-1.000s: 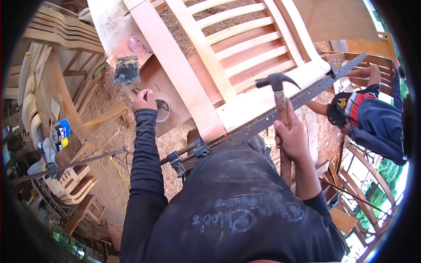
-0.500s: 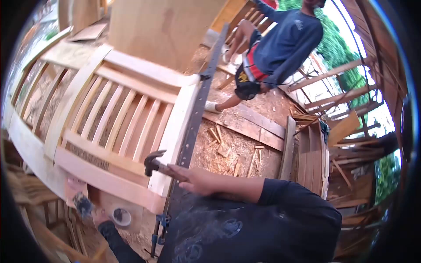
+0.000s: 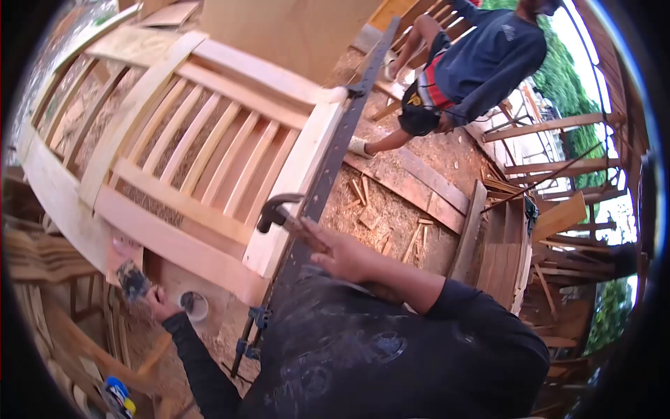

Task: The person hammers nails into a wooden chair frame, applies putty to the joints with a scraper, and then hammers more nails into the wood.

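My right hand is wrapped round the handle of a claw hammer, whose dark head overlaps the near end of a pale slatted wooden frame. At the lower left, the fingers of my left hand are closed on a dark, stubby, brush-like tool. This tool lies over the corner of the frame's lower rail. Close to my left hand stands a round white-rimmed container. A long dark metal bar clamp runs along the frame's right end, its blue clamp fittings near my body.
Beyond the clamp a person in a dark sweatshirt sits or leans. Planks, offcuts and shavings cover the ground there. More timber is stacked at right and lower left. A plywood sheet stands behind the frame.
The view has shifted, so most things appear higher and further right. The hammer has risen slightly relative to the frame. My left hand keeps hold of the dark tool.
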### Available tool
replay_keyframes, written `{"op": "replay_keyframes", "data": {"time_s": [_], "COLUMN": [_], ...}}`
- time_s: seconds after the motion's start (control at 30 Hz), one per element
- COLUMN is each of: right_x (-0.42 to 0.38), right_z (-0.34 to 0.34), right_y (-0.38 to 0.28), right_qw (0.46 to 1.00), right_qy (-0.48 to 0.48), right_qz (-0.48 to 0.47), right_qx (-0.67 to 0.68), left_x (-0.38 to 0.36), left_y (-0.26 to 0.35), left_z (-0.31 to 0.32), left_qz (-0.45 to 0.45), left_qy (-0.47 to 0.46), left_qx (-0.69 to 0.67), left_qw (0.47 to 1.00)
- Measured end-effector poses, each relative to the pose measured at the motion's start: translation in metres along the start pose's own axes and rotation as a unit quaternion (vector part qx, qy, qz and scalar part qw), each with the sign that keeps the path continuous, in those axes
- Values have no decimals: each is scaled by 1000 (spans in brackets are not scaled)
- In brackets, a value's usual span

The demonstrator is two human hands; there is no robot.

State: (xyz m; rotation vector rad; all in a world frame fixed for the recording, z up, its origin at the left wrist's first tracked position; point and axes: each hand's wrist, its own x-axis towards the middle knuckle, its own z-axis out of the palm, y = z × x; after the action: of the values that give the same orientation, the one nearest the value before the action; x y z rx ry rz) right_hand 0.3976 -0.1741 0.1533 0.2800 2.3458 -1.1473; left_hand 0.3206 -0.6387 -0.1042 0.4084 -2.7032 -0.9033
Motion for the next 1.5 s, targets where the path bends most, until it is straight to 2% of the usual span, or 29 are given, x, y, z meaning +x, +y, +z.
{"op": "replay_keyframes", "data": {"time_s": [0.03, 0.07, 0.1, 0.13, 0.17, 0.23, 0.3, 0.37, 0.43, 0.5, 0.53, 0.67, 0.77, 0.9, 1.1, 1.2, 1.3, 1.33, 1.4, 1.5], "right_x": [1, 3, 4, 5, 5, 4, 6, 7, 10, 12, 14, 19, 25, 34, 47, 54, 64, 68, 81, 103], "right_z": [-1, 2, 2, 1, 0, -3, -1, -5, -7, -8, -9, -15, -19, -25, -35, -38, -38, -42, -40, -49], "right_y": [1, 7, 13, 17, 16, 11, 22, 16, 21, 24, 22, 19, 27, 25, 12, -3, -13, -22, -20, -43], "right_qw": [1000, 999, 998, 1000, 999, 988, 990, 990, 990, 990, 989, 987, 986, 985, 983, 987, 985, 983, 986, 946], "right_qy": [6, 24, 42, 25, 11, -8, 6, -7, -21, -28, -29, -39, -46, -71, -124, -125, -124, -145, -157, -297], "right_qz": [-2, -24, -48, -7, 32, 108, 83, 105, 96, 90, 87, 76, 74, 76, 84, 45, -1, 30, -57, -21], "right_qx": [-11, -18, -29, 4, 37, 108, 114, 94, 100, 109, 115, 139, 144, 134, 108, 91, 119, 109, 11, -127], "left_x": [3, 4, 2, 2, 3, -1, -12, -22, -34, -41, -51, -71, -76, -76, -75, -79, -76, -79, -77, -70], "left_y": [-54, -35, -43, -23, 28, 90, 133, 157, 175, 199, 193, 204, 202, 205, 206, 205, 210, 210, 215, 222], "left_z": [31, 25, 33, 31, 16, -3, -4, 8, 29, 32, 50, 48, 50, 50, 47, 49, 44, 46, 43, 32], "left_qz": [-28, -198, -212, -231, -274, -243, -212, -139, -115, -115, -81, -135, -152, -134, -158, -153, -142, -143, -133, -132], "left_qy": [-22, -112, -168, -207, -230, -315, -364, -429, -448, -455, -451, -438, -415, -401, -412, -394, -398, -384, -386, -417], "left_qx": [-180, -259, -379, -412, -411, -384, -408, -390, -376, -362, -380, -315, -326, -311, -326, -344, -305, -312, -297, -244], "left_qw": [983, 939, 885, 857, 839, 833, 810, 803, 803, 805, 804, 831, 836, 851, 836, 839, 853, 857, 863, 866]}}
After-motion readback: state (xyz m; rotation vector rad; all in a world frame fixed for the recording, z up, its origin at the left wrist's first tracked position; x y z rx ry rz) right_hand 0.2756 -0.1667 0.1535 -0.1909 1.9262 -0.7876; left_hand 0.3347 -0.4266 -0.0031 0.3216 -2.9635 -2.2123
